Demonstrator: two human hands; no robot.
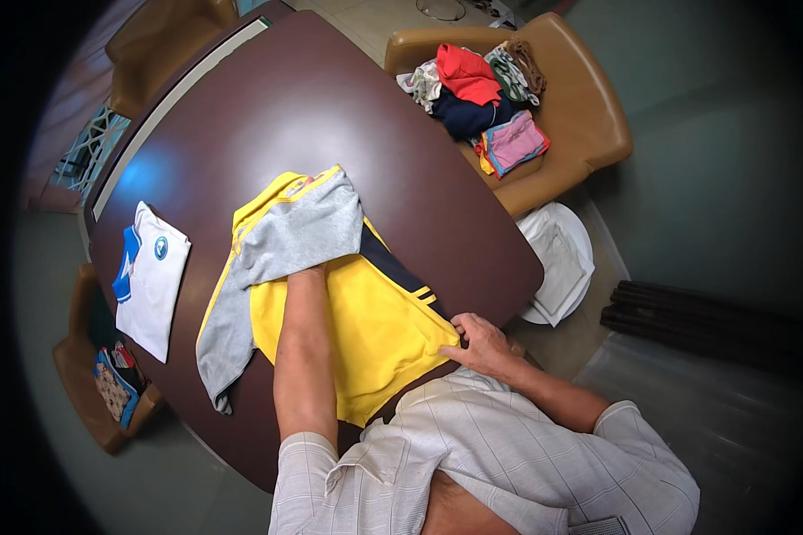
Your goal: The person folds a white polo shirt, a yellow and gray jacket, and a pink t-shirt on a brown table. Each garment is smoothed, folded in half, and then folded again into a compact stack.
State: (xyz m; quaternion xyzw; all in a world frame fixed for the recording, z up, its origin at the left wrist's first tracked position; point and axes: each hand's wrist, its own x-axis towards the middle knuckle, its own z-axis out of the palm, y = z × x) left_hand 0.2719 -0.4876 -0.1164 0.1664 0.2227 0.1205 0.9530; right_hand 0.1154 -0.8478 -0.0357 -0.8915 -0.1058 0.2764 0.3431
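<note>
A yellow, grey and navy long-sleeved top [368, 314] lies spread on the dark table, partly folded or turned. Its yellow body is nearest me, with grey fabric across the upper part. One grey sleeve hangs to the left; a navy section with yellow stripes runs along the right. My left hand [313, 269] reaches under the grey fabric, so most of it is hidden and its grip is not visible. At the lower right corner of the top, my right hand [485, 342] pinches the yellow edge between thumb and fingers.
A folded white polo shirt [157, 281] with a blue collar lies left on the brown table [435, 200]. A tan armchair [589, 114] at right holds piled clothes [475, 110]. White cloth [552, 257] rests on a round white seat. Another chair [83, 374] at left holds folded clothes [119, 388].
</note>
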